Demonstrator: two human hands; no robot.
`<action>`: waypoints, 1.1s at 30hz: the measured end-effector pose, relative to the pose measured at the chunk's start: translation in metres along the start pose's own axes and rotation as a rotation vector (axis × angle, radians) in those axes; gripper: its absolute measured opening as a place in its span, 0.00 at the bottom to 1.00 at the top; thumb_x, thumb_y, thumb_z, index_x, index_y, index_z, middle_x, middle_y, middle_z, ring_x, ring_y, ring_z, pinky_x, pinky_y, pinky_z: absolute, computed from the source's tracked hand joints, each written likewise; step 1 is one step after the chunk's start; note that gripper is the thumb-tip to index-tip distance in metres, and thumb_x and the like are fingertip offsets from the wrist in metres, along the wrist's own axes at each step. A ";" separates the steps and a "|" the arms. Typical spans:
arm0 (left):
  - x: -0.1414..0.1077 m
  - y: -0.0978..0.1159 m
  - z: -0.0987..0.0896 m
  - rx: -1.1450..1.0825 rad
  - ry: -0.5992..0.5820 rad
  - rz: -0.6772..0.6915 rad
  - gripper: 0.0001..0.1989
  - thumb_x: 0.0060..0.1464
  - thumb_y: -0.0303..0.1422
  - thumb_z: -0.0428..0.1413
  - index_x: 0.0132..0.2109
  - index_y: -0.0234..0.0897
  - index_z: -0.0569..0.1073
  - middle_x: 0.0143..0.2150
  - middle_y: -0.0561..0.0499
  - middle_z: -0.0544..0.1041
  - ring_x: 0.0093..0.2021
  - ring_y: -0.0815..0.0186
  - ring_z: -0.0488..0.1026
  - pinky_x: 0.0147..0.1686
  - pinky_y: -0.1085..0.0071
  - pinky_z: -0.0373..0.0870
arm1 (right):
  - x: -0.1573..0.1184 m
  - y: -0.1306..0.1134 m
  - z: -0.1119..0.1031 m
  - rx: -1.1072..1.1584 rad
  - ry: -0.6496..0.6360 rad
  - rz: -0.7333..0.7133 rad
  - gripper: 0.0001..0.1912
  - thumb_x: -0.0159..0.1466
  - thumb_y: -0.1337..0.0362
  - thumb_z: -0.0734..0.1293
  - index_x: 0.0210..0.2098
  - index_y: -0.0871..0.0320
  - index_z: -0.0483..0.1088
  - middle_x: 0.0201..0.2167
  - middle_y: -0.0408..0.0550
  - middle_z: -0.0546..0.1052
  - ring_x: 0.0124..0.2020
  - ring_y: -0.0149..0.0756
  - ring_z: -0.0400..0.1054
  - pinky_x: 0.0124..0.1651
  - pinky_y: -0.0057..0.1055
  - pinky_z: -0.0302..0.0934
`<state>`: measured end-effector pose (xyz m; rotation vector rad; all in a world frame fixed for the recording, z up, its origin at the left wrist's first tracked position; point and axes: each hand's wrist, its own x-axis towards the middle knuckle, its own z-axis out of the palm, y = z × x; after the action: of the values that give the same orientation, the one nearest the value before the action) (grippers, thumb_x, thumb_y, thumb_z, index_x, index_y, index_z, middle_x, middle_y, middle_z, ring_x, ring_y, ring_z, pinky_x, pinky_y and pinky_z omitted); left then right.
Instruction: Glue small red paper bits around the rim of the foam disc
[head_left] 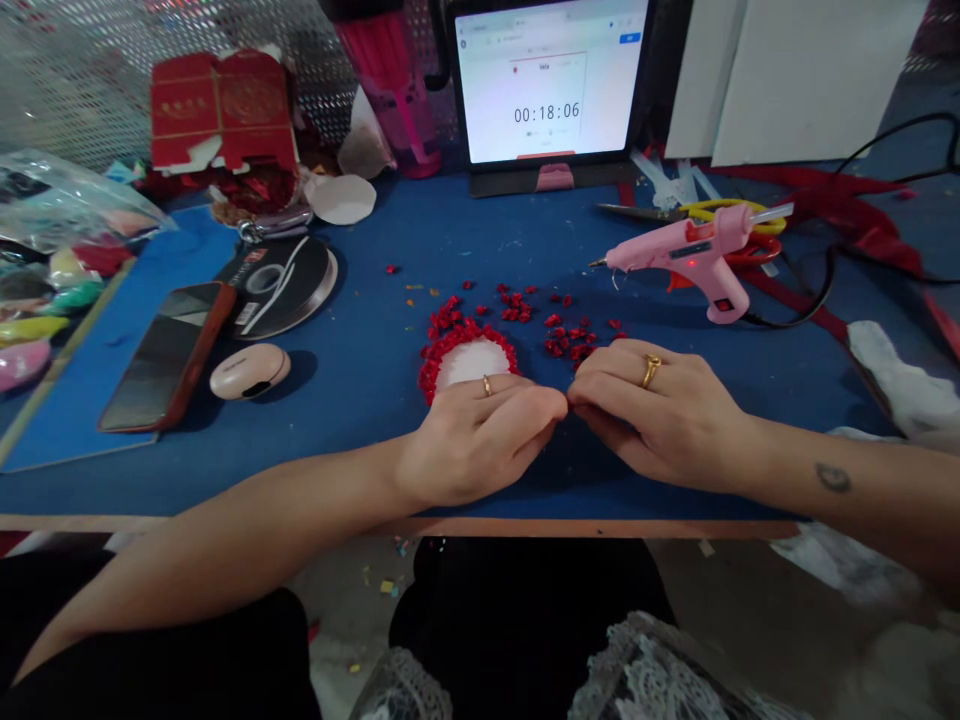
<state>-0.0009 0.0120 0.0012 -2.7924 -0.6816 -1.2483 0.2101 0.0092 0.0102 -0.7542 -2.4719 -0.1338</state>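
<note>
Hands: my left hand (476, 435) and my right hand (660, 410) meet fingertip to fingertip low over the blue surface (375, 340), near its front edge.
Left hand: fingers curled in, thumb and forefinger pinched together at the tips; whatever sits in the pinch is too small for me to make out. A ring shows on one finger.
Right hand: also curled and pinched, its tips touching my left hand's tips; I cannot tell what it has hold of either. A gold ring sits on one finger.
White disc (471, 362): lies flat on the surface just beyond my left hand, partly hidden by my knuckles, with a border of red petals (450, 340) around its rim.
Loose red bits (559, 335): scattered on the surface beyond both hands, between the disc and the glue gun.
Glue gun (694, 255): pink, propped well beyond my right hand, nozzle pointing left, a red light on its side.
Scissors (720, 212): yellow-handled, lying behind the glue gun.
Tablet (547, 85): stands at the back, its screen reading 00:18:06.
Left side: a phone (169, 355), a small pink case (250, 371) and a ribbon spool (281, 285) lie together, well apart from my hands.
Red box (221, 110): at the far left back.
</note>
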 end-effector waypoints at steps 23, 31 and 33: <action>0.005 -0.004 -0.001 -0.011 -0.020 -0.127 0.02 0.57 0.26 0.59 0.38 0.35 0.75 0.32 0.57 0.81 0.31 0.74 0.78 0.33 0.80 0.73 | -0.001 0.003 0.000 0.170 0.101 0.089 0.05 0.64 0.73 0.63 0.37 0.58 0.68 0.32 0.45 0.75 0.35 0.33 0.71 0.38 0.30 0.66; 0.004 -0.003 0.001 0.000 -0.026 -0.104 0.03 0.59 0.25 0.56 0.37 0.35 0.75 0.32 0.55 0.81 0.32 0.74 0.78 0.36 0.81 0.74 | -0.001 0.002 0.002 0.134 0.095 0.080 0.06 0.63 0.72 0.62 0.36 0.56 0.67 0.30 0.44 0.75 0.34 0.32 0.71 0.39 0.29 0.67; 0.003 -0.002 0.001 0.001 -0.026 -0.104 0.03 0.59 0.25 0.56 0.37 0.35 0.75 0.32 0.55 0.81 0.32 0.74 0.78 0.36 0.81 0.74 | -0.001 0.002 0.003 0.141 0.093 0.084 0.06 0.62 0.73 0.62 0.35 0.56 0.67 0.30 0.44 0.75 0.33 0.32 0.71 0.37 0.29 0.67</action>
<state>0.0010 0.0157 0.0024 -2.8105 -0.8384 -1.2288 0.2105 0.0112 0.0073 -0.7722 -2.3303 0.0352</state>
